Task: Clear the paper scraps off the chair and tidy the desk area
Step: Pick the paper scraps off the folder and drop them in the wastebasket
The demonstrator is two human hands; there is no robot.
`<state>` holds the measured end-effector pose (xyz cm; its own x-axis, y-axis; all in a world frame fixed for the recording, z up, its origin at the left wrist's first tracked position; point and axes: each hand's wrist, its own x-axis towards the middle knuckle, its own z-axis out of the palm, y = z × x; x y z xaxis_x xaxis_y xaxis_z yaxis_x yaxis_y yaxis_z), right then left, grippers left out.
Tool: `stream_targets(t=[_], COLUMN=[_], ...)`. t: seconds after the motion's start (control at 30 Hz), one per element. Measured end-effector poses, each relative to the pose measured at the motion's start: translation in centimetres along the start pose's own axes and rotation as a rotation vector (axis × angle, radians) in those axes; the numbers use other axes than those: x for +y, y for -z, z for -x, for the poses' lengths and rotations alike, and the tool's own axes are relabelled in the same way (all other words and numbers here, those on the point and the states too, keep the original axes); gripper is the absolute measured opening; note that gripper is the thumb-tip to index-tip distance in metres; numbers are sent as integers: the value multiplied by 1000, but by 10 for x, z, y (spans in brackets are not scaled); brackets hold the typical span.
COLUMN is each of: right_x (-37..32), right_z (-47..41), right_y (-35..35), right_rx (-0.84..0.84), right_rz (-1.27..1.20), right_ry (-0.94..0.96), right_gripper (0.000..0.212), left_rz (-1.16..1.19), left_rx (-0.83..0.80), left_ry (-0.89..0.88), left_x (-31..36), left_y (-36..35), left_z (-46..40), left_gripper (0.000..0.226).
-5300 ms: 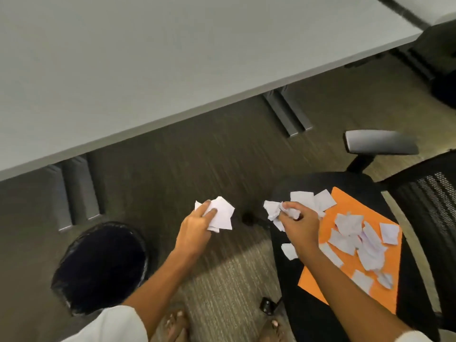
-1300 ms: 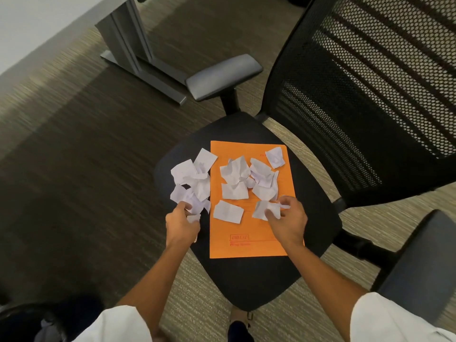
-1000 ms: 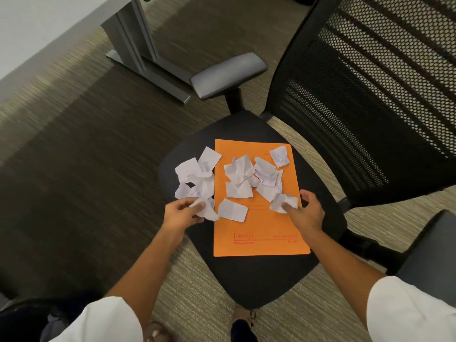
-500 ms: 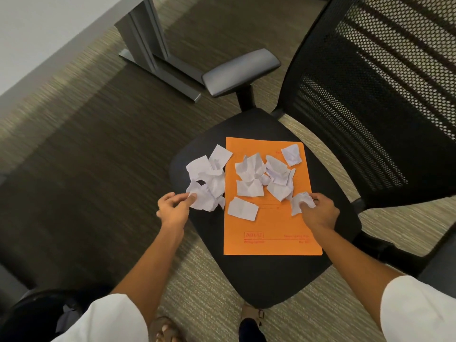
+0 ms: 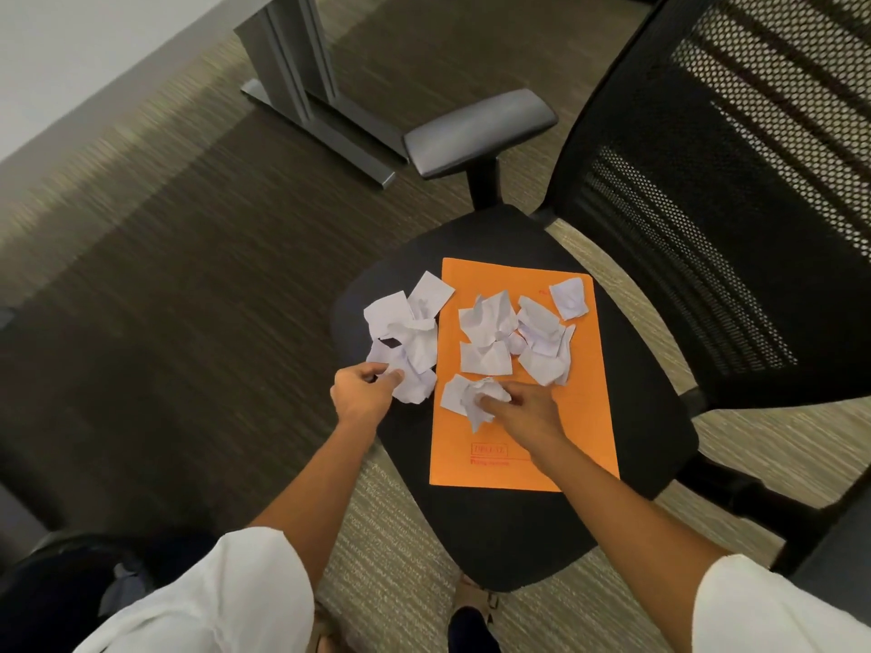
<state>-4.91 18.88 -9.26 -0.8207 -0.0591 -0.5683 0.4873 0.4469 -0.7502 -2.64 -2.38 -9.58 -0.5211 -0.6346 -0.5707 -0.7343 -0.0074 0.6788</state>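
Two hands are down on the chair seat [image 5: 495,549] in my head view, both working at the white paper scraps. My left hand [image 5: 360,393] sits at the left edge of the seat, thumb and fingers curled and pinching the near end of the left cluster of scraps [image 5: 407,334], which lies on the bare black cushion just beside the orange folder [image 5: 575,431]. My right hand [image 5: 525,410] rests on the folder, fingers curled round a crumpled scrap [image 5: 471,398] at the folder's left side, near its middle. Beyond that hand, a middle cluster of scraps [image 5: 513,339] lies on the upper half of the folder, the pieces overlapping and touching, and a single scrap [image 5: 569,298] sits apart from them close to the folder's far right corner. The folder lies flat on the seat, red print showing at its near left corner. Behind the seat rises the black mesh backrest [image 5: 735,190]; to the seat's far left stands the grey armrest [image 5: 478,132]. Past the armrest I see the leg [image 5: 292,63] of the surface on the carpet. White sleeves cover both upper arms.
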Motion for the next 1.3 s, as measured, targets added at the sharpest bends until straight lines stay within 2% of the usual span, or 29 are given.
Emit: stream_targets(t=[0.23,0.33,0.63,0.73,0.83,0.93,1.0,1.13,1.3], right_x=[2,2,8,6,-3,-20,-33,-53,-63], right_z=[-4,-4,-1,8,15,19,20,18,17], right_y=[-21,-21,-10,-8,-10,-25,-40,-70,-88], right_rx=[126,171,96,120,155,103,22,-100,-68], right_rz=[409,405,378,249,-29,-212,-210,-127,66], right_ry=[153,206,120,101,46,60,96,115,136], right_gripper=[23,7,5,22,26,33,37,45,48], left_rz=[11,45,268,324,450,585,626,730,899], left_rx=[66,81,60,50,-1,-60,-117,-340,-544], left_ry=[35,41,165,172,167,177,198,204,247], left_x=[-3,-7,-20,-22,-19,-18,-20,-24,-33], left_y=[-1,1,19,29,35,40,42,45,53], left_z=[-3,-5,-9,-9,-7,-3,0,5,6], left_gripper=[20,19,14,16,31,53,55,37,31])
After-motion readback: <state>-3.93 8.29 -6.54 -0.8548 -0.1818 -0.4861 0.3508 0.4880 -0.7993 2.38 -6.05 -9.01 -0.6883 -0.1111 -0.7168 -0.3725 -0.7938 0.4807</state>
